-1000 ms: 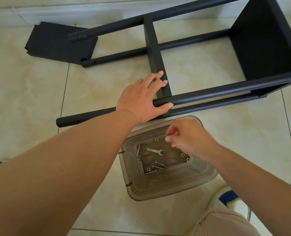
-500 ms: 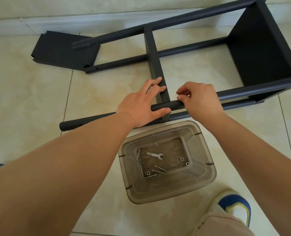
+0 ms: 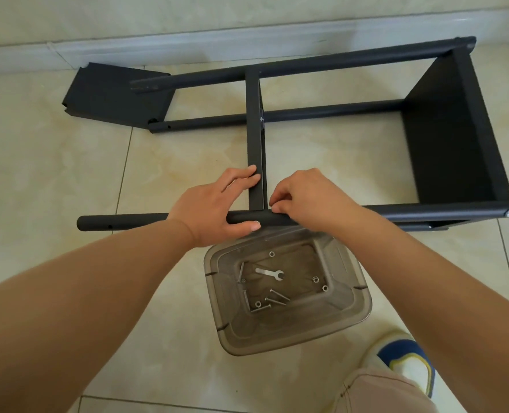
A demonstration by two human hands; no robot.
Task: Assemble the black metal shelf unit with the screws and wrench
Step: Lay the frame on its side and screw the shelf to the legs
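On the beige tiled floor [image 3: 68, 180], by a pale baseboard [image 3: 187, 46], the black shelf unit [image 3: 444, 138] lies sideways. Left hand [image 3: 211, 210] wraps the near tube [image 3: 426, 210], its grip closed around it. Right hand [image 3: 307, 201] pinches at the crossbar [image 3: 254, 138] joint; whether it holds something, I cannot tell. Wrench [image 3: 269, 273] and screws [image 3: 277, 296] sit in a clear bin [image 3: 351, 305].
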